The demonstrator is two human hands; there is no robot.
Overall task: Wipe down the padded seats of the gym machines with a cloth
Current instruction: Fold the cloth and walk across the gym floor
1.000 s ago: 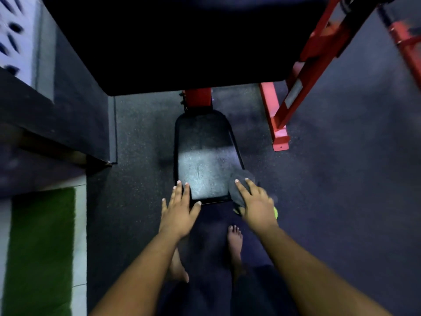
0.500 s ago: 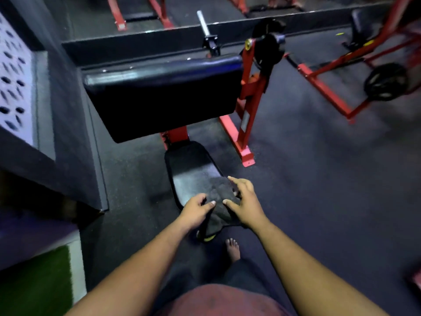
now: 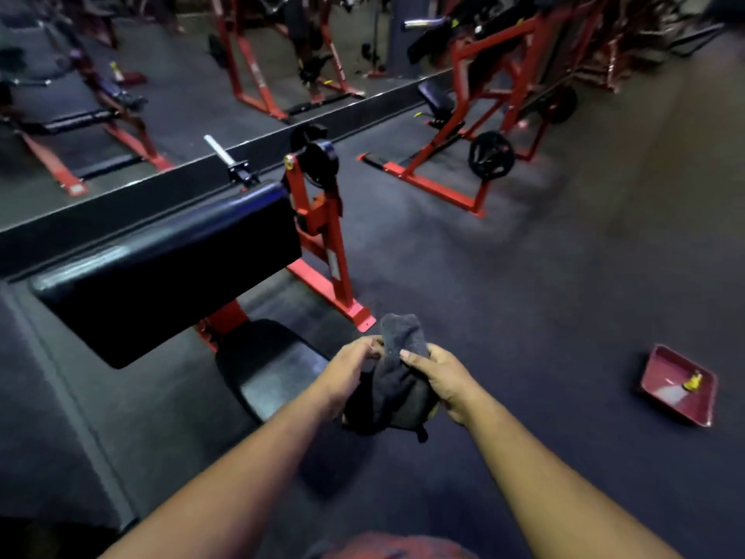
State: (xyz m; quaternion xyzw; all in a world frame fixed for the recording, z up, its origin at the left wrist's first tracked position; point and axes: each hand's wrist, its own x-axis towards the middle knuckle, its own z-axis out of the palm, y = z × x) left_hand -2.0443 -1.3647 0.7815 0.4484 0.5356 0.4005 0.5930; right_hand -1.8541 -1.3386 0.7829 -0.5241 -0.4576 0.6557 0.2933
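Cloth: I see the dark grey cloth (image 3: pixel 397 377) bunched between both hands, lifted clear of the seat, one end sticking up and the rest hanging down in front of the seat's near right corner.
Left hand: my left hand (image 3: pixel 350 367) pinches the cloth's left side, fingers curled in on the fabric.
Right hand: my right hand (image 3: pixel 441 377) is closed round the right side, thumb across the front fold.
Seat: the small black padded seat (image 3: pixel 274 365) sits low, just left of the hands, under the big angled arm pad (image 3: pixel 169 268); the cloth is not touching either.
Risk, grip: I judge the hanging bulk could slip out while I refold, since only the upper part is held; it would land on the dark floor (image 3: pixel 544 316) and pick up grit.
Risk, coverage: the seat's far end is tucked under the arm pad, so I could easily miss it or knock my knuckles on the red frame (image 3: pixel 322 236).
Risk, footing: a red tray (image 3: pixel 677 387) with a small yellow item lies on the floor to my right; stepping toward the next machine (image 3: pixel 463 155), I could kick it.
Risk, view: the picture is dim and smeared, so I cannot tell which seat areas are already clean.
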